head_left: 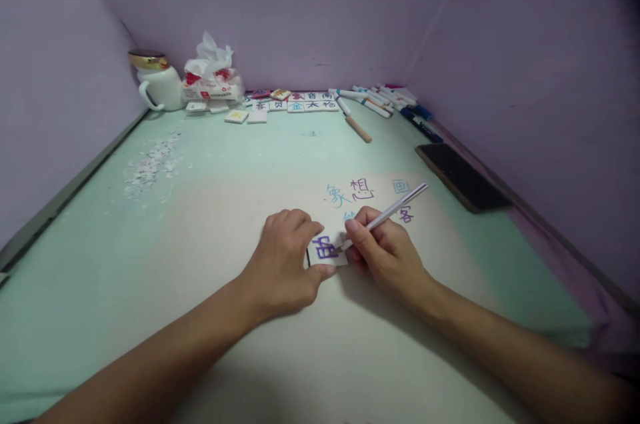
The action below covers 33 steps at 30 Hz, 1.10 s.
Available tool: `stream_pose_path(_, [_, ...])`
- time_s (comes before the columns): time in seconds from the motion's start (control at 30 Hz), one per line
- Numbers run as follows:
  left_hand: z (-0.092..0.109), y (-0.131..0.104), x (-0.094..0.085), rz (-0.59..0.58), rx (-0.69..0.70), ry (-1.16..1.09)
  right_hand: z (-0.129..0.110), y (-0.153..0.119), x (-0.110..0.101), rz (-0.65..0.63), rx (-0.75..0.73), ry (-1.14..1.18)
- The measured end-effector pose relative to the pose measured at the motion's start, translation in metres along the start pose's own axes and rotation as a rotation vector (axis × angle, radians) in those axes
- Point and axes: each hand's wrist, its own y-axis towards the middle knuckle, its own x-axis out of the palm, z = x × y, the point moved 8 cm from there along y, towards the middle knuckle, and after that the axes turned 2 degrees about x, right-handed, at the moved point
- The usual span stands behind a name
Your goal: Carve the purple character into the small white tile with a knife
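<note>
A small white square tile (327, 252) with a purple drawn character lies on the pale table. My left hand (287, 261) grips the tile's left side, thumb along its lower edge and fingers near its top. In my right hand (383, 247) is a thin white pen (395, 209), its tip touching the right part of the purple character. Just beyond my hands, blue and purple characters (361, 189) are written on the table surface; my right hand covers part of them.
A dark phone (463, 177) lies at the right edge. Along the back are scattered markers (375, 107), rows of character tiles (296, 107), a tissue pack (214, 85) and a lidded white mug (163, 87). White scraps (153, 167) are spread at the left.
</note>
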Motion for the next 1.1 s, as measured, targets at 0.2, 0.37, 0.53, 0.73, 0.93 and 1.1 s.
stream_pose_path(0.2, [0.000,0.001,0.000,-0.010,0.009,-0.010,0.002,0.001,-0.003,0.022,-0.011,0.022])
stream_pose_path(0.37, [0.000,0.001,0.001,-0.012,0.004,-0.018,-0.007,-0.001,-0.001,-0.006,-0.115,-0.090])
stream_pose_path(0.53, [0.000,0.000,0.000,0.001,0.012,-0.015,-0.001,0.001,-0.002,-0.009,-0.015,0.039])
stream_pose_path(0.73, [0.001,-0.001,0.000,-0.002,0.020,-0.005,0.016,0.008,-0.013,0.114,0.194,0.415])
stream_pose_path(0.93, [0.001,-0.001,-0.001,0.009,0.015,-0.010,0.018,0.010,-0.013,0.108,0.196,0.462])
stream_pose_path(1.1, [0.001,-0.001,-0.002,0.021,0.020,-0.012,0.016,0.009,-0.012,0.083,0.155,0.430])
